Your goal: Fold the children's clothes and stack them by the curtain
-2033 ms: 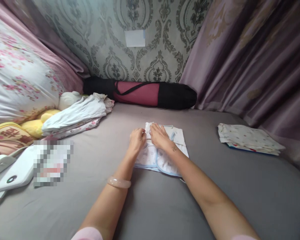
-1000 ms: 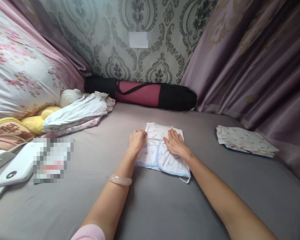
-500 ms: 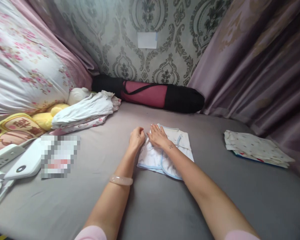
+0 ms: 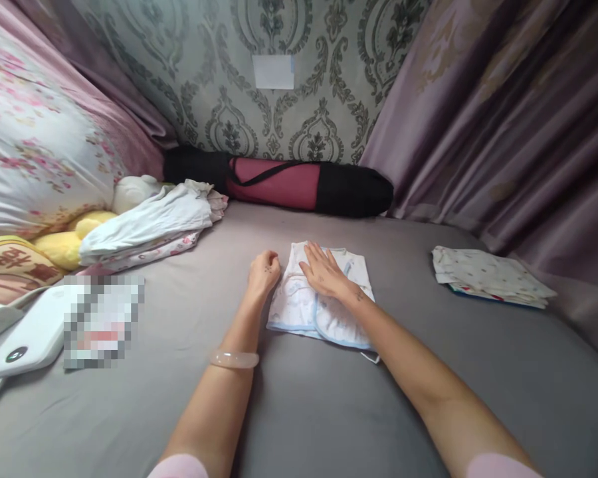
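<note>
A small white garment with light blue trim (image 4: 294, 312) lies flat on the grey sheet (image 4: 299, 405) in the middle of the head view. My right hand (image 4: 323, 271) rests palm down on its upper part, fingers stretched out and pointing away from me. Beside the garment's left edge, my left hand (image 4: 264, 271) is on the sheet with its fingers curled in. Whatever those fingers may hold is hidden. A short white tie shows at the garment's lower right edge, close to my right forearm.
Folded cloths (image 4: 493, 275) lie at the right. At the left are piled clothes (image 4: 149, 222), yellow plush (image 4: 62, 247), a white power bank (image 4: 27, 338) and a blurred packet (image 4: 104, 325). A black and red bag (image 4: 279, 184) lies along the wall.
The view has shifted slightly to the right. My right hand has slid a little over the garment, uncovering its upper left corner. My left hand stays curled beside the garment.
</note>
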Demonstrator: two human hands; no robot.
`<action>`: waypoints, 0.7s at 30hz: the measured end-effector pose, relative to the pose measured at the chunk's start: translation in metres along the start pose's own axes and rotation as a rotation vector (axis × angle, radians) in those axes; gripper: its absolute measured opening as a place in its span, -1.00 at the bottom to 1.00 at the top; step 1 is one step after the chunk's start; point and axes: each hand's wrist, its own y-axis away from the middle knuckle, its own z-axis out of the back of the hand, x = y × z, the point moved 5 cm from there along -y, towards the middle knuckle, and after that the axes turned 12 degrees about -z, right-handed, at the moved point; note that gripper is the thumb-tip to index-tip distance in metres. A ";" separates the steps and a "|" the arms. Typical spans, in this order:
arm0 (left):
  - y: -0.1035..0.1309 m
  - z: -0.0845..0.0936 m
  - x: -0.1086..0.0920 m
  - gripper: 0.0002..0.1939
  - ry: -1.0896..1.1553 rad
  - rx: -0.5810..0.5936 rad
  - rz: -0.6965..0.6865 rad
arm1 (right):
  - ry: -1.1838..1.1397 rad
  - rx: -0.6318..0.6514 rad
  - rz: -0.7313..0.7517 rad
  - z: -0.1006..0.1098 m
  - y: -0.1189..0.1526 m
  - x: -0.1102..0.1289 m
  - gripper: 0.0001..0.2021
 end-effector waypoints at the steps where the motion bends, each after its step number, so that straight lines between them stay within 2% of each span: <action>1: 0.000 0.000 -0.001 -0.66 -0.003 0.002 -0.002 | 0.032 -0.009 -0.020 -0.001 0.007 -0.006 -0.33; 4: 0.000 -0.002 -0.002 -0.66 -0.026 0.011 -0.006 | 0.091 0.002 -0.093 -0.011 0.020 -0.021 -0.35; 7: 0.000 -0.004 -0.004 -0.67 -0.044 0.025 -0.009 | 0.081 0.019 -0.122 -0.014 0.022 -0.026 -0.36; 10: 0.001 -0.005 -0.009 -0.68 -0.032 0.022 -0.060 | 0.002 0.117 -0.088 -0.010 0.022 -0.029 -0.34; 12: 0.001 -0.005 -0.014 -0.68 -0.017 0.017 -0.130 | -0.042 0.135 -0.087 -0.002 0.024 -0.035 -0.34; 15: 0.002 -0.007 -0.023 -0.69 -0.013 0.042 -0.254 | 0.002 0.005 -0.170 0.010 0.030 -0.052 -0.37; 17: 0.003 -0.011 -0.030 -0.69 -0.019 0.083 -0.374 | 0.070 -0.035 -0.220 0.008 0.034 -0.062 -0.41; 21: 0.008 -0.022 -0.039 -0.70 -0.025 0.213 -0.592 | 0.135 -0.024 -0.248 -0.007 0.037 -0.070 -0.43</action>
